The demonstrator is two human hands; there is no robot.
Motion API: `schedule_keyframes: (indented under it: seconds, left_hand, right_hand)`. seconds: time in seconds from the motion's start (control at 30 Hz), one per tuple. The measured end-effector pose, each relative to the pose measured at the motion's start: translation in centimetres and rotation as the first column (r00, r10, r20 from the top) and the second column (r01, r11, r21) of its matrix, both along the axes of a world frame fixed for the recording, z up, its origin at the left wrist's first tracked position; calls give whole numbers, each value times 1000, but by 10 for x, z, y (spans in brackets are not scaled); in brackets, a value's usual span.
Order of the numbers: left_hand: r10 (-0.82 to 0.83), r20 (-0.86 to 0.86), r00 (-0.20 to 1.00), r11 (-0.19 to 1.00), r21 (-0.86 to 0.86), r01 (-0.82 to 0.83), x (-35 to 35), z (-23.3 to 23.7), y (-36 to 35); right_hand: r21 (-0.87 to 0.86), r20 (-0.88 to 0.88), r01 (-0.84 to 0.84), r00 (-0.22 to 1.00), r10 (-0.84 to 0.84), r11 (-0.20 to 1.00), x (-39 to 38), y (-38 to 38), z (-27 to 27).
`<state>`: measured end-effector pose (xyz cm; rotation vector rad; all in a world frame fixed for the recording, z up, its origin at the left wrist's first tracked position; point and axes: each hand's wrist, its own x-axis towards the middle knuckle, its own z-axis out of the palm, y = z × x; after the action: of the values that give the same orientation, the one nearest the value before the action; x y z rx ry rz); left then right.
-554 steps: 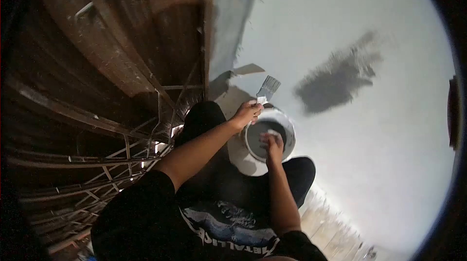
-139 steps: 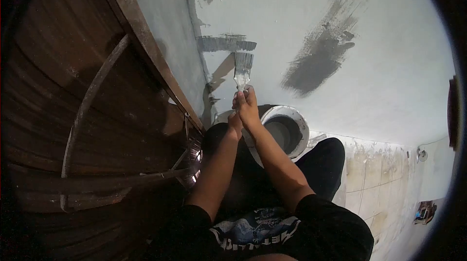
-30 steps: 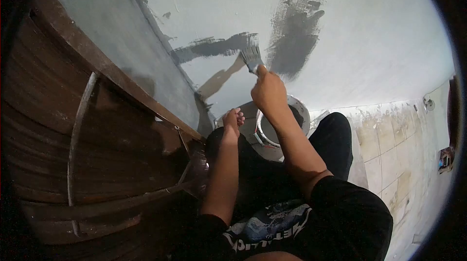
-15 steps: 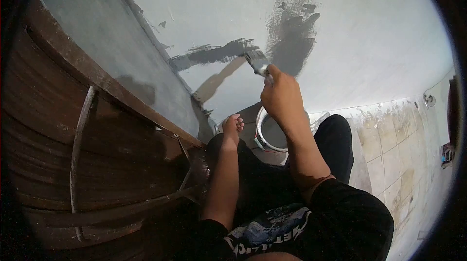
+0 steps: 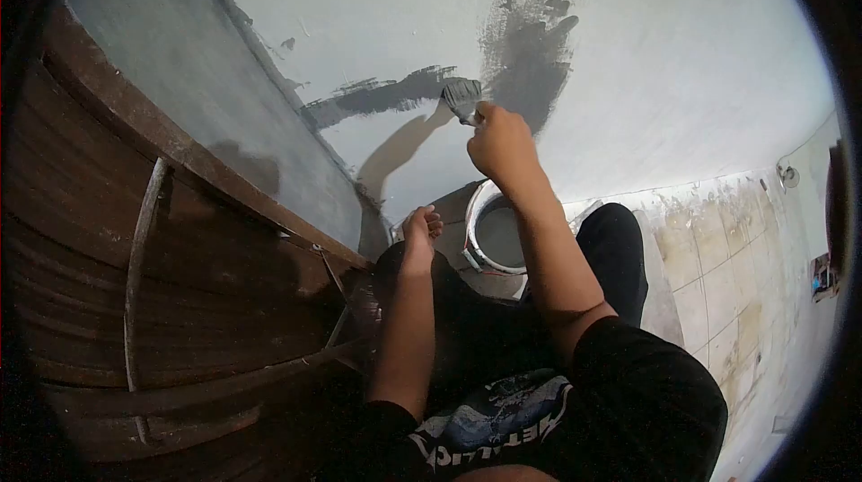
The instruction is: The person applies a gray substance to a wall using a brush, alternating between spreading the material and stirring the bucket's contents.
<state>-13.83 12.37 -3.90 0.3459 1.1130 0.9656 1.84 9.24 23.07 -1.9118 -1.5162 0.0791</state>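
far left of the bucket (image 5: 470,229) runs a dark wooden door (image 5: 180,248) with a thin metal bar (image 5: 135,239) across it. its edge meets the pale wall (image 5: 700,60) up and left of the bucket.

just left of the bucket, the left hand (image 5: 417,230) rests on the knee with its fingers loosely curled. nothing shows in it. it looks parked there to steady the crouch, not to work.

the bucket sits on the floor between the knees, open, with grey paint inside. the right forearm crosses over its right side. it is probably set that close so the wet paint is within short reach of the wall.

straight above the bucket on the wall is the brush (image 5: 461,96), gripped by the right hand (image 5: 498,145), which is closed tight around the handle, hiding it. the bristles press on the wall at the right end of a grey stripe (image 5: 377,96). the brush's long axis runs from the fist up and to the left, with the bristles leading toward the stripe and away from the bucket. the low, tight grip likely gives firm pressure on the bristles.

above and a little right of the bucket is a taller grey patch (image 5: 525,42), just beside the brush. well right of the bucket, stained tiles (image 5: 727,257) cover the lower wall.
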Motion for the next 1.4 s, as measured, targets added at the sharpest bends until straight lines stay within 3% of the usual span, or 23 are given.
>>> schedule_keyframes:
  seconds: [0.07, 0.2, 0.33, 0.4, 0.5, 0.53, 0.67, 0.77, 0.87, 0.97, 1.07, 1.2, 1.4]
  left_hand:
    - [6, 45, 999, 999, 39, -8, -3, 0, -2]
    - [32, -28, 999, 999, -8, -32, 0, 3, 0]
    - [16, 12, 1000, 999, 51, -17, -2, -7, -4]
    - [5, -41, 999, 997, 71, -2, -1, -2, -2]
    - [1, -39, 999, 1000, -10, -1, 0, 0, 3]
    - [10, -58, 998, 1000, -29, -12, 1, -2, 3]
    - [-33, -103, 994, 999, 10, 34, 1, 10, -4]
    - [-3, 26, 1000, 998, 70, 1, -1, -6, -2]
    - [-4, -98, 995, 999, -50, -1, 2, 8, 2]
    - [-6, -69, 998, 1000, -27, 4, 0, -4, 4]
    - [-6, -1, 1000, 998, 55, 6, -2, -4, -1]
    - [-39, -34, 999, 999, 34, 40, -1, -7, 3]
    - [-39, -60, 997, 999, 16, 40, -1, -4, 0]
  right_hand:
    - [-13, -9, -8, 1000, 8, 1000, 4, 6, -10]
    - [-54, -70, 20, 997, -24, 998, 1, -30, 34]
    - [-61, -14, 18, 1000, -19, 998, 10, -2, 0]
    - [-34, 15, 10, 1000, -10, 999, 12, -6, 0]
    - [3, -78, 51, 996, -51, 999, 8, -33, 35]
    - [112, -94, 45, 995, -34, 993, 10, -25, 26]
    - [-102, -62, 19, 998, -25, 995, 13, 13, -2]
    - [-93, -30, -2, 1000, -1, 996, 18, 5, -13]
    - [-124, -81, 8, 997, -18, 992, 15, -35, 22]
    - [112, -115, 44, 993, -31, 993, 11, -37, 29]
    - [53, -64, -11, 998, 14, 999, 18, 8, -2]
    - [-91, 10, 7, 1000, -6, 996, 12, 18, -22]
    - [-138, -62, -22, 998, 14, 990, 18, 19, -53]
